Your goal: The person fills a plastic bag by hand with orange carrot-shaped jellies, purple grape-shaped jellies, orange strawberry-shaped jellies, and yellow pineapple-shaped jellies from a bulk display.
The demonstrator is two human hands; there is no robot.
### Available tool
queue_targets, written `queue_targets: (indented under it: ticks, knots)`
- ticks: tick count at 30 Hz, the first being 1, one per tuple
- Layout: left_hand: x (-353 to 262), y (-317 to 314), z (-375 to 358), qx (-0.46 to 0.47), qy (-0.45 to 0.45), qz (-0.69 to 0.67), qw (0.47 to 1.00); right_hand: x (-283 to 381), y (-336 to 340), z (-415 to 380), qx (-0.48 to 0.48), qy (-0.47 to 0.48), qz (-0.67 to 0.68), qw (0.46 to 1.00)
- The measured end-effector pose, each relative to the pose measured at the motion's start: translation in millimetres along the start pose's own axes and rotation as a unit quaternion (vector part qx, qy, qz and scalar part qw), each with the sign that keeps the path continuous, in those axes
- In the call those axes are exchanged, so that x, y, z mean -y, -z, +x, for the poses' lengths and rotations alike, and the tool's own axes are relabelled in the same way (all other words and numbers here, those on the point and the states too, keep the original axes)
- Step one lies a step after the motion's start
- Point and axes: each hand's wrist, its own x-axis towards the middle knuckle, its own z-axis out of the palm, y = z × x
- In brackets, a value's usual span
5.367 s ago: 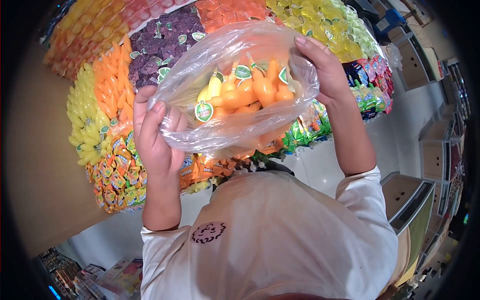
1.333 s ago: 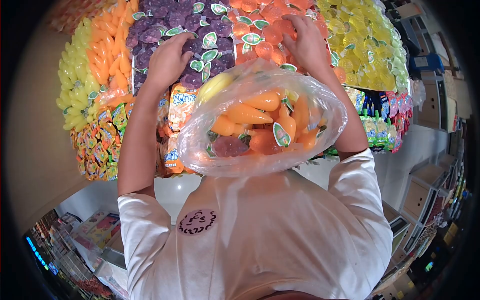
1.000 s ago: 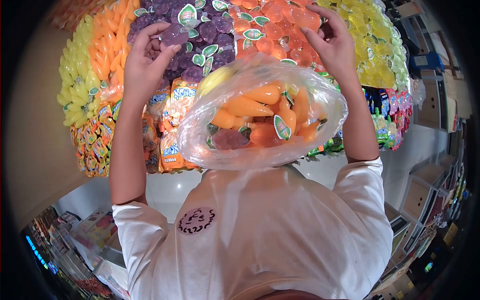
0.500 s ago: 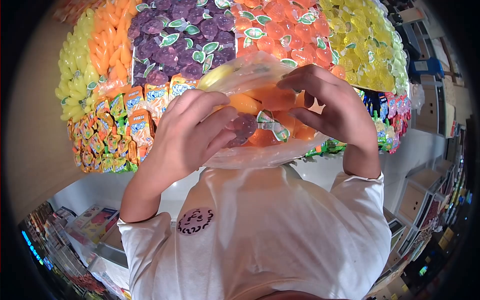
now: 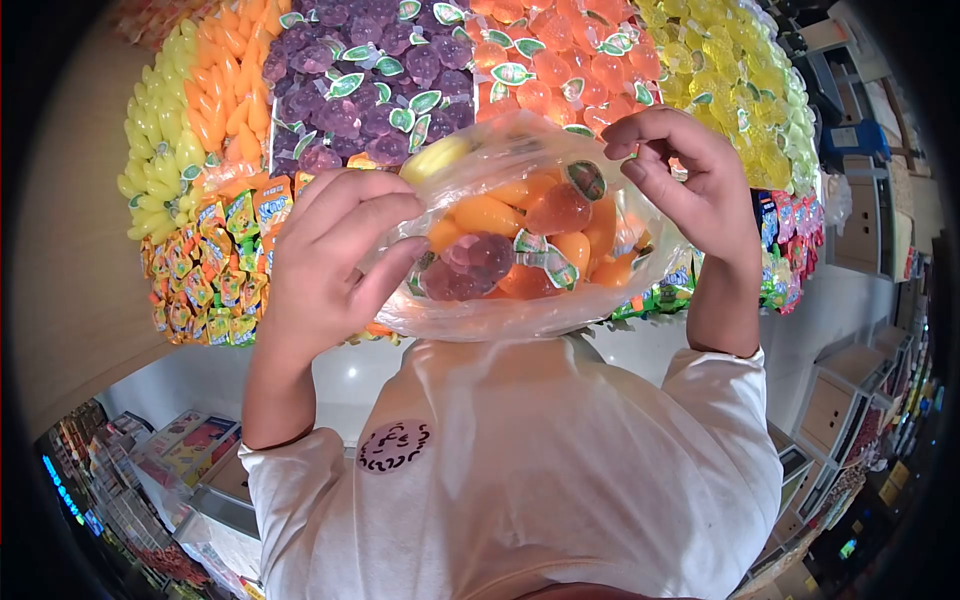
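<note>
A clear plastic bag (image 5: 470, 322) sits wide-mouthed between my hands, against the front of the display. Inside are fruit-shaped jellies: a purple grape-shaped one (image 5: 482, 258), a red-orange one (image 5: 558, 210) with a leaf label, several orange ones (image 5: 487, 214) and a yellow one (image 5: 437, 157) at the far left side. My left hand (image 5: 345, 250) is at the bag's left rim, thumb and fingers apart, with no jelly between them. On the right rim, my right hand (image 5: 680, 175) has its thumb and index finger curled together at the plastic.
Behind the bag, fruit jellies are piled in colour blocks: yellow-green, orange, purple (image 5: 345, 110), red-orange (image 5: 550, 65) and yellow (image 5: 715, 90). Orange jelly pouches (image 5: 215, 270) line the lower left, with colourful packets (image 5: 785, 235) at right. Shelves (image 5: 850, 390) stand farther right.
Both hands have drawn outward from the bag's middle to its rims. The red-orange jelly, earlier touched by my right fingers, now lies free in the bag, its label showing.
</note>
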Motion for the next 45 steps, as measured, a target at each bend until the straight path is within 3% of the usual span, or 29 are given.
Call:
queue_targets:
  ticks: [3,5,9,11,14,19,22,25,27,31,34,36,37,39,45]
  knots:
    - [7.1,11.4,1.1,-0.063,0.007,-0.017,0.998,-21.7,0.9,1.0,-0.048,-0.042,0.087,0.994]
    - [14.6,17.3,2.1,-0.071,0.015,-0.018,0.997,-40.5,5.6,6.4,-0.08,-0.126,0.164,0.975]
    - [53.2,5.1,8.5,-0.075,0.099,-0.042,0.991,-90.8,4.1,13.5,-0.034,-0.167,0.092,0.981]
    - [85.0,-10.6,11.7,-0.04,0.226,-0.135,0.964,-110.2,-5.5,16.2,-0.032,-0.181,0.068,0.981]
    - [130.5,-39.5,17.8,-0.004,0.24,-0.11,0.964,-117.8,-13.8,27.9,-0.025,-0.218,-0.013,0.976]
    - [141.7,-59.6,40.4,0.0,0.231,0.035,0.972,-124.3,-25.3,42.8,-0.033,-0.245,-0.093,0.965]
    - [149.6,-62.8,39.1,0.046,0.159,0.104,0.981,-118.8,-29.3,46.8,-0.012,-0.254,-0.166,0.953]
    - [144.0,-57.9,30.7,0.061,0.112,0.118,0.985,-127.6,-34.9,43.7,-0.021,-0.226,-0.199,0.953]
    - [139.0,-57.8,27.3,0.083,0.138,0.089,0.983,-134.5,-36.7,39.6,-0.049,-0.162,-0.225,0.96]
    - [139.7,-62.3,23.5,0.046,0.107,0.131,0.985,-129.9,-35.5,35.1,-0.045,-0.164,-0.209,0.963]
    - [136.5,-55.6,29.8,0.07,0.129,0.133,0.98,-116.6,-26.4,27.6,-0.021,-0.148,-0.246,0.958]
    - [137.7,-51.8,32.7,0.123,0.136,0.131,0.974,-114.0,-18.1,18.8,-0.001,-0.086,-0.325,0.942]
    - [137.6,-50.2,33.9,0.124,0.136,0.13,0.974,-108.6,-17.1,16.2,-0.001,-0.086,-0.325,0.942]
    - [138.2,-48.1,37.9,0.147,0.129,0.149,0.969,-98.4,-13.3,12.0,0.038,-0.208,-0.317,0.925]
    - [146.9,-47.8,41.2,0.137,0.126,0.159,0.97,-100.2,-12.1,7.1,0.013,-0.209,-0.281,0.937]
